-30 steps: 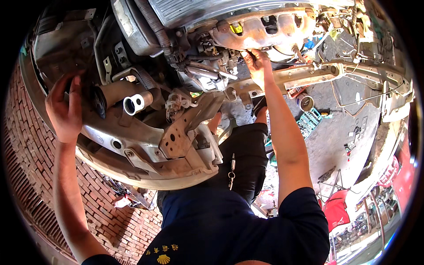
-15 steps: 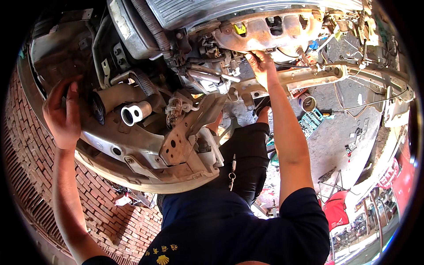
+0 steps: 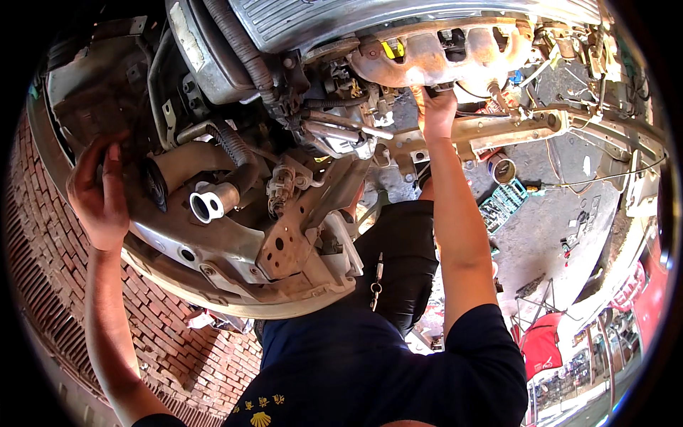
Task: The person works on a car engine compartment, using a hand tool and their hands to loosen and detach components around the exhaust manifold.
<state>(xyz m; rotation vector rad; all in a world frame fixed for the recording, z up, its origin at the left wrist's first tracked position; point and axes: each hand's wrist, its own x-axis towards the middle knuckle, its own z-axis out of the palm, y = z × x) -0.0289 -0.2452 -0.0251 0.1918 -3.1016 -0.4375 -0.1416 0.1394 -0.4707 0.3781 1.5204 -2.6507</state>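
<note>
Head view, left hand (image 3: 99,196): at the left of the frame, fingers curled over a dark round part (image 3: 151,183) on the car underside; it looked like a loose hold, though the fingertips were partly hidden.
Head view, right hand (image 3: 434,110): at upper centre, arm stretched straight up, fingers pressed against the underside of the rusty engine casing (image 3: 441,50); whether it clenched anything I cannot tell.
Nearby: an open pipe end (image 3: 208,205) just beside the left hand, and a bent subframe bracket (image 3: 299,228) at centre.
Ground: a socket set (image 3: 501,203) lay right of centre, untouched.
Progress: judged midway; parts hung exposed, no tool in either hand, and the work overhead was unfinished.
</note>
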